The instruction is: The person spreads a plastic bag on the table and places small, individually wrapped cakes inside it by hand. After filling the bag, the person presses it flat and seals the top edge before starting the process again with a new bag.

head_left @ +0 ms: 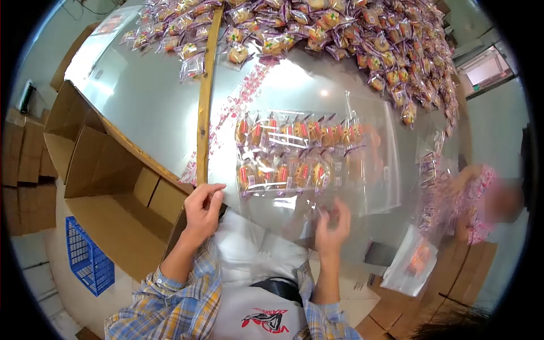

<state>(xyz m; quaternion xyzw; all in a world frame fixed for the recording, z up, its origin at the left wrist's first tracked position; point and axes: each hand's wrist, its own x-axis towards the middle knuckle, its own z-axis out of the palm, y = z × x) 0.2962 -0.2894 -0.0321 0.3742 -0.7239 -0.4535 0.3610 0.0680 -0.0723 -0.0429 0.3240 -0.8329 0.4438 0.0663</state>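
A clear plastic bag (381, 187) lies flat on the table in front of me. Inside it, or beneath its film, individually wrapped small cakes (283, 174) sit in two rows. My left hand (204, 212) is at the near table edge, left of the bag, its fingers loosely bent and nothing visible in them. Close to the bag's near side is my right hand (333, 226), slightly blurred, with thumb and forefinger apart. Clear film shows near its fingertips, but I cannot make out a grip on it.
A heap of wrapped cakes (391, 51) covers the far table. A wooden strip (205, 107) divides the tabletop (153, 96). Left stand an open cardboard box (113, 215) and a blue crate (88, 255). At right, a person in pink (479, 204) is beside more packets and a plastic bag stack (411, 266).
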